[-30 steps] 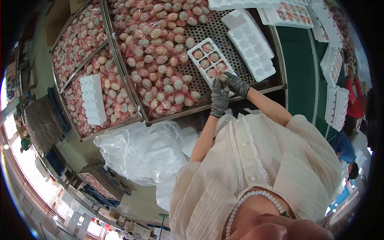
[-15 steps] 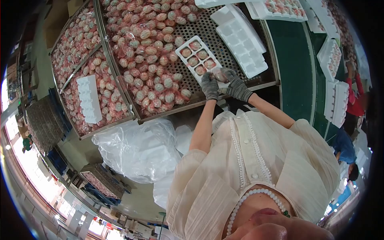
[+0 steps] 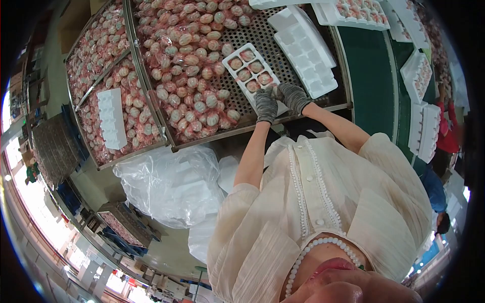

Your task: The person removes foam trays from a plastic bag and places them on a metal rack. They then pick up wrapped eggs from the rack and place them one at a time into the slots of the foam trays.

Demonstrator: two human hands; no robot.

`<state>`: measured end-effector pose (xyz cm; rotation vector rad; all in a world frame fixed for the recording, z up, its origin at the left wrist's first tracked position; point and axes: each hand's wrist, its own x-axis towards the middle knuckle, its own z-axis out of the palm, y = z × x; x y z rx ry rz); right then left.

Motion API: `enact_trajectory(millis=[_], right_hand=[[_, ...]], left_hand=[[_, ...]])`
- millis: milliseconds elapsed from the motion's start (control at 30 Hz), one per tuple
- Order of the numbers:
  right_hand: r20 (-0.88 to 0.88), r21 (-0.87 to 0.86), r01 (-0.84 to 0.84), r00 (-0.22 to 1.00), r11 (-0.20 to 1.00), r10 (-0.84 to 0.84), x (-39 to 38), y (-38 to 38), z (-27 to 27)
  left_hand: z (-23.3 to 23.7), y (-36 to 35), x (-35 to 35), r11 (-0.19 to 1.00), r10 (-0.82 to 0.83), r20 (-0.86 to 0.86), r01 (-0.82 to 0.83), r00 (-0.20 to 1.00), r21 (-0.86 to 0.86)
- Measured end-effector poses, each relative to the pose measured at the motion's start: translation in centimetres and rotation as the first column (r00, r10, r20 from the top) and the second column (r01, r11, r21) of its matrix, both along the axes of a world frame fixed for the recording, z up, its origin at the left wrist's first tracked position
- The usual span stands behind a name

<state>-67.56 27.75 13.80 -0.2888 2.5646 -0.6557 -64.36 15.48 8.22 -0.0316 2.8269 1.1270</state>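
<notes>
A white foam tray (image 3: 233,76) lies aslant on the perforated metal surface, with several egg-shaped pieces in clear and pink wrap (image 3: 256,66) seated in its far cells. Over its near end are both hands, in grey striped gloves. My left hand (image 3: 266,105) has its fingers curled in at the tray's left side, and what they grip is hidden. Close beside it, my right hand (image 3: 293,98) bends its fingertips toward a cell; a sliver of a wrapped egg-shaped piece (image 3: 275,88) shows there. The gloves cover the tray's nearest cells.
Heaped wrapped pieces (image 3: 192,76) fill the bin to the left. Stacked foam trays (image 3: 305,58) lie right of the tray. Another tray (image 3: 112,119) rests on the left heap. Beyond a metal rim (image 3: 217,135) runs a green belt (image 3: 366,86); co-workers are at far right.
The wrapped piece seen between my hands has gone down toward the tray's near cells and is mostly covered. My right hand has shifted slightly left and up, its fingers now over the tray.
</notes>
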Motion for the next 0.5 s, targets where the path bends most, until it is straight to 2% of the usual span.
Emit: enact_trajectory(millis=[33,100,133,167,233,267,300,333,367,400,433,467,500], right_hand=[[-0.002,0.005,-0.006,1.000,1.000,0.006,-0.3,-0.1,-0.5],[0.016,0.024,0.099,0.995,0.995,-0.099,-0.7,-0.4,-1.9],[0.013,0.026,0.092,0.996,0.995,-0.092,-0.8,-0.5,-1.7],[0.004,0.016,0.058,0.998,0.998,-0.058,-0.9,-0.5,-1.3],[-0.004,0.008,0.020,1.000,1.000,-0.020,-1.1,-0.1,-1.2],[-0.038,0.007,-0.051,0.998,0.999,0.051,-0.9,0.4,-1.5],[-0.068,0.006,-0.122,0.990,0.993,0.122,-0.7,0.6,-1.9],[0.016,-0.036,-0.110,0.994,0.993,0.110,-1.1,0.4,-1.6],[0.024,-0.045,-0.120,0.992,0.992,0.121,-1.4,-0.2,-2.0],[0.081,0.034,-0.100,0.992,0.994,0.097,-1.9,-1.0,-2.4],[0.134,0.119,-0.083,0.989,0.989,0.067,-2.1,-1.5,-2.6],[0.081,0.154,-0.106,0.992,0.982,0.094,-2.3,-2.2,-0.9],[0.079,0.155,-0.109,0.992,0.982,0.098,-2.0,-2.1,-1.8]], left_hand=[[0.3,0.0,-0.3,1.000,0.006,-0.002,-0.006,1.000,0.005],[0.8,-0.4,-1.3,0.998,-0.048,0.083,0.051,0.995,-0.042],[1.8,-0.5,-2.0,0.999,-0.019,0.295,0.003,0.955,0.054],[1.3,-0.5,-1.7,0.998,-0.012,0.292,-0.004,0.956,0.057],[-0.9,-0.3,0.0,0.960,0.177,0.058,-0.185,0.983,0.209],[-1.6,0.0,0.6,0.885,0.250,0.154,-0.290,0.956,0.365],[-2.4,0.2,1.1,0.881,0.259,0.162,-0.302,0.952,0.363],[-2.0,0.0,1.4,0.915,0.196,0.094,-0.216,0.976,0.341],[-1.6,-0.3,1.5,0.942,0.128,0.025,-0.130,0.991,0.308],[-1.3,-0.5,1.1,0.979,0.086,-0.006,-0.083,0.996,0.187],[-0.4,-0.6,0.7,0.979,0.093,0.000,-0.092,0.996,0.181],[0.5,-0.5,0.1,0.993,0.047,0.013,-0.048,0.999,0.104],[1.1,-0.4,-0.3,1.000,-0.001,0.027,0.000,1.000,0.030]])
